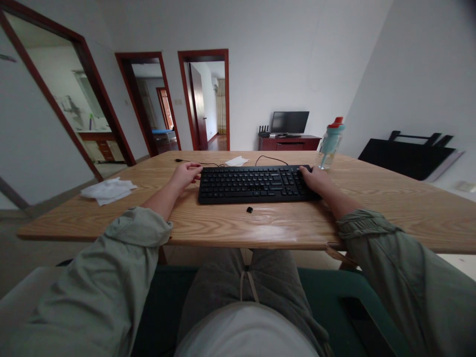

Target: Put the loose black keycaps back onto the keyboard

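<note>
A black keyboard (253, 184) lies on the wooden table in front of me. My left hand (187, 175) is at its far left corner, fingers bent and pressed together against the edge. On the other side my right hand (317, 180) grips the right end, thumb on top and the other fingers mostly hidden round the side. Just below the keyboard's near edge sits a small black piece (249, 210) that looks like a keycap. In the lower middle of the keys, one patch looks uneven, but it is too small to make out.
A bottle (330, 144) with a red and teal lid stands beyond my right hand. Crumpled white tissue (108, 190) lies on the left, and another white piece (237, 161) behind the keyboard. A black cable (201, 162) runs along the back of the table (208, 225).
</note>
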Demonstrator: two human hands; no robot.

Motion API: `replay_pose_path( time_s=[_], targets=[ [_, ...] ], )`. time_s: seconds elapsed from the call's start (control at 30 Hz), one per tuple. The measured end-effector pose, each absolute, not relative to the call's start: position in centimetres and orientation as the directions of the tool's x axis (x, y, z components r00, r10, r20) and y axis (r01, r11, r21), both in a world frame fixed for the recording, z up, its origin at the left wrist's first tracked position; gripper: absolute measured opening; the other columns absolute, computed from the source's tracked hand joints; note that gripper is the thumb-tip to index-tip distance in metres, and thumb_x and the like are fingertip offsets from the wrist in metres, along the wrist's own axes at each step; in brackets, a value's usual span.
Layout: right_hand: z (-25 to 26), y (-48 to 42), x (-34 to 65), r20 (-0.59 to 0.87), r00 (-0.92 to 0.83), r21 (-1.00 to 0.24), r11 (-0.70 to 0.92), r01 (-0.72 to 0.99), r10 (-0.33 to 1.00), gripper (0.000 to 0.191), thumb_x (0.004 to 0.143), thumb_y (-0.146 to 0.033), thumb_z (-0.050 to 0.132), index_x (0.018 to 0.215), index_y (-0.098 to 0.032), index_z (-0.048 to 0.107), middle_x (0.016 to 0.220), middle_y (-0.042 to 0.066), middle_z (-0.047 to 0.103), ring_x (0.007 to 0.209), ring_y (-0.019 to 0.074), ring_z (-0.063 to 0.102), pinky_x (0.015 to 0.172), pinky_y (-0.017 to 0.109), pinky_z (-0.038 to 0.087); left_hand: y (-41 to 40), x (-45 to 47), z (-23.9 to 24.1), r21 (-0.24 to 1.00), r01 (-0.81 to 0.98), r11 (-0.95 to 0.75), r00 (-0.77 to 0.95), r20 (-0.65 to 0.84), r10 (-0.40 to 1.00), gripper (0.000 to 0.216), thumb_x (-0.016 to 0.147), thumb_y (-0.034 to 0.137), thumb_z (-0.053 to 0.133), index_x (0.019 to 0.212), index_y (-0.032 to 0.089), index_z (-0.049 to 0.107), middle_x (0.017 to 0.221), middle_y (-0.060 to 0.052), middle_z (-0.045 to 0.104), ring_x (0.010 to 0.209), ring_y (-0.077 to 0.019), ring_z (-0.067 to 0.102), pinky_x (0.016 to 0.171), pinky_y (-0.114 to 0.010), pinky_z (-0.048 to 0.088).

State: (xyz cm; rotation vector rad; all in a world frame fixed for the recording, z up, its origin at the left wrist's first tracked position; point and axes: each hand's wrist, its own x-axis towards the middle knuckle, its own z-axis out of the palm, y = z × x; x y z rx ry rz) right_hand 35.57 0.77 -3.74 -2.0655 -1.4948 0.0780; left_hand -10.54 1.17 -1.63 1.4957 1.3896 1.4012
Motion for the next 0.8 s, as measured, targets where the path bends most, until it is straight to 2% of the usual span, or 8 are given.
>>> replay_pose_path(
  time_s=[0.3,0.53,0.67,0.8],
  targets=[
    [-3.7,0.2,35.2,0.376,0.404,-0.533,-0.161,0.831,0.834,0.065,0.094,-0.059,0.037,0.129,-0.006,0.052,0.125,0.027,0.059,0.116,0.0376,0.057,0.097,0.046,0.043,1.2,-10.7,-1.1,0.887,0.312,-0.341,-0.128,0.395,0.910,0.034,0.075,0.030,0.070,0.105,0.015,0.064,0.079,-0.003,0.064,0.054,-0.0098,0.056,0.049,-0.021,0.040],
    [-3.9,0.5,35.3,0.412,0.409,-0.528,-0.152,0.836,0.814,0.062,0.094,-0.057,0.040,0.127,-0.007,0.054,0.119,0.025,0.061,0.112,0.0362,0.059,0.094,0.044,0.044,2.7,-11.8,-1.9,0.763,0.461,-0.454,-0.047,0.532,0.846,0.036,0.075,0.034,0.067,0.104,0.012,0.067,0.075,-0.004,0.064,0.061,-0.0115,0.055,0.058,-0.024,0.043],
    [-3.8,0.2,35.2,0.416,0.406,-0.523,-0.151,0.839,0.814,0.062,0.093,-0.057,0.040,0.125,-0.006,0.054,0.118,0.026,0.061,0.111,0.0367,0.059,0.093,0.044,0.044,2.9,-12.1,-2.1,0.692,0.545,-0.473,-0.015,0.573,0.820,0.042,0.076,0.040,0.065,0.107,0.012,0.068,0.077,-0.005,0.065,0.065,-0.0131,0.055,0.060,-0.025,0.042],
    [-3.8,0.1,35.0,0.412,0.411,-0.532,-0.152,0.833,0.814,0.061,0.093,-0.057,0.041,0.125,-0.007,0.055,0.118,0.025,0.062,0.111,0.0364,0.059,0.092,0.044,0.044,2.3,-11.8,-1.7,0.664,0.580,-0.473,-0.040,0.603,0.797,0.039,0.077,0.037,0.064,0.107,0.011,0.067,0.079,-0.005,0.065,0.066,-0.0130,0.054,0.061,-0.025,0.042]
  ],
)
